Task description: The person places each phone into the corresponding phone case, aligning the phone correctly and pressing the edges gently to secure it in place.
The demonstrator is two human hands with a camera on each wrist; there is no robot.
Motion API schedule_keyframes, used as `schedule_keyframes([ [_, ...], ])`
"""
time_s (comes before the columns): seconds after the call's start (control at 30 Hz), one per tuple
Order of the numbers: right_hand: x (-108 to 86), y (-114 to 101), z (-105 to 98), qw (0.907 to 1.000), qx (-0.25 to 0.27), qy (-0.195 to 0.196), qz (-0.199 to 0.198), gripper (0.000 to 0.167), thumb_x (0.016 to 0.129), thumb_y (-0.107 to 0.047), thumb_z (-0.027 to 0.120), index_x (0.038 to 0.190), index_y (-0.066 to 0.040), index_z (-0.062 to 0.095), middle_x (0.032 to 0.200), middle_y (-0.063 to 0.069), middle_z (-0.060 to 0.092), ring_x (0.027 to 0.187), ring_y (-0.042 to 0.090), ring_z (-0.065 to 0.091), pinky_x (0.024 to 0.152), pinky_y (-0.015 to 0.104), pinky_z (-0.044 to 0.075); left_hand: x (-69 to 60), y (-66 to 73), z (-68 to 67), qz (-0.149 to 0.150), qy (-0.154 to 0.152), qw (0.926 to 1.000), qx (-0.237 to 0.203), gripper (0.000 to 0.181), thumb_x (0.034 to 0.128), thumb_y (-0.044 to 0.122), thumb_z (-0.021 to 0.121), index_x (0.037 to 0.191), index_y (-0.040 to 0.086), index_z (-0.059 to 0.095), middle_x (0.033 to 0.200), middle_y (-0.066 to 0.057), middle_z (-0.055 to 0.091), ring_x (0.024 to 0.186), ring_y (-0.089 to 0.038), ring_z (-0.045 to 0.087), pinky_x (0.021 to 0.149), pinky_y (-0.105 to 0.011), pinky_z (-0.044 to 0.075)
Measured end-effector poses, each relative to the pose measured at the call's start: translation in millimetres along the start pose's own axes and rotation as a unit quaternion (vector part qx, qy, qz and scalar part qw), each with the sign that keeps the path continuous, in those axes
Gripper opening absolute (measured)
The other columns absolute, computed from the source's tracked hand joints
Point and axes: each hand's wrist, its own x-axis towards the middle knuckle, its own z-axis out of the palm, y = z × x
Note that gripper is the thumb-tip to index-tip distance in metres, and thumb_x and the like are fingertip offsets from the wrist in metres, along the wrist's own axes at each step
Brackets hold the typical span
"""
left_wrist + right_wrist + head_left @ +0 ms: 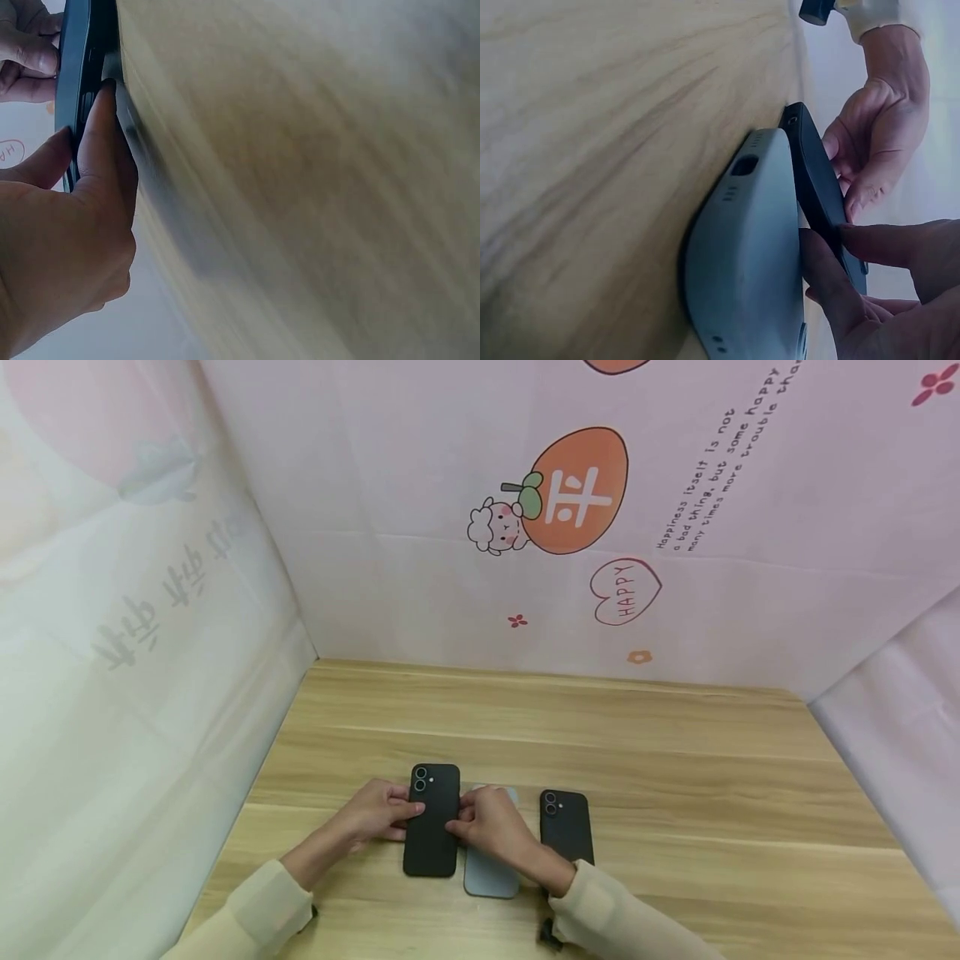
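Note:
A black phone [431,843] lies camera side up, held by its two long edges. My left hand [377,810] grips the left edge, thumb on the back; in the left wrist view a finger of that hand [82,217] reaches along the side below the buttons. On the opposite edge my right hand [493,824] pinches the same phone between thumb and fingers. Beneath the right hand lies a pale blue-grey phone [491,878], partly covered by it. The right wrist view shows this pale phone [750,247] close beside the black one [817,172].
Farther right, a second black phone [567,831] lies on the wooden table [675,760], its lower end hidden by my right forearm. A small black object [550,935] shows beside the right sleeve. Printed white cloth [420,585] stands behind the table and along its sides.

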Motion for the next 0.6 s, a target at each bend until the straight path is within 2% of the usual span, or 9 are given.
schedule_keyframes([
  [0.13, 0.4, -3.0, 1.4, 1.0000, -0.002, 0.001, 0.006, 0.008, 0.087, 0.002, 0.082, 0.087, 0.001, 0.074, 0.062, -0.002, 0.069, 0.053, -0.002, 0.054, 0.048, 0.015, 0.038, 0.0, -0.1, -2.3, 0.000, 0.011, 0.9997, 0.021, 0.022, 0.1020, 0.002, 0.068, 0.117, -0.014, 0.070, 0.101, -0.022, 0.079, 0.088, -0.025, 0.079, 0.074, -0.037, 0.066],
  [0.27, 0.6, -5.3, 2.4, 0.9999, 0.006, -0.007, 0.011, 0.011, 0.088, 0.002, 0.081, 0.095, 0.006, 0.074, 0.066, 0.000, 0.072, 0.054, -0.002, 0.057, 0.048, 0.015, 0.040, -1.8, -0.6, -4.2, -0.001, 0.016, 0.9993, 0.034, 0.021, 0.1008, 0.001, 0.069, 0.116, -0.013, 0.070, 0.096, -0.018, 0.079, 0.085, -0.023, 0.078, 0.072, -0.036, 0.066],
  [0.4, 1.0, -6.4, 1.3, 0.9997, 0.002, -0.022, 0.013, 0.013, 0.089, 0.000, 0.081, 0.097, 0.006, 0.074, 0.066, 0.000, 0.071, 0.054, -0.001, 0.056, 0.049, 0.015, 0.039, -3.2, -0.4, -2.4, 0.004, 0.039, 0.9972, 0.064, 0.016, 0.0979, 0.001, 0.073, 0.109, -0.010, 0.071, 0.088, -0.013, 0.076, 0.077, -0.019, 0.075, 0.069, -0.035, 0.066],
  [0.5, 1.8, -7.8, -1.2, 0.9990, -0.002, -0.040, 0.019, 0.017, 0.089, -0.002, 0.082, 0.101, 0.007, 0.073, 0.065, -0.001, 0.071, 0.054, 0.000, 0.055, 0.050, 0.015, 0.038, -2.9, 0.2, -0.1, 0.017, 0.072, 0.9907, 0.114, 0.012, 0.0935, 0.001, 0.079, 0.100, -0.006, 0.072, 0.080, -0.006, 0.068, 0.068, -0.014, 0.070, 0.062, -0.032, 0.065],
  [0.6, 2.3, -9.8, -4.1, 0.9981, 0.000, -0.054, 0.028, 0.019, 0.090, -0.003, 0.081, 0.103, 0.007, 0.073, 0.064, -0.002, 0.070, 0.054, 0.001, 0.054, 0.050, 0.016, 0.037, -2.5, 2.6, 2.0, 0.034, 0.104, 0.9790, 0.172, 0.014, 0.0887, 0.001, 0.083, 0.093, -0.003, 0.070, 0.074, -0.002, 0.062, 0.060, -0.010, 0.063, 0.055, -0.027, 0.061],
])
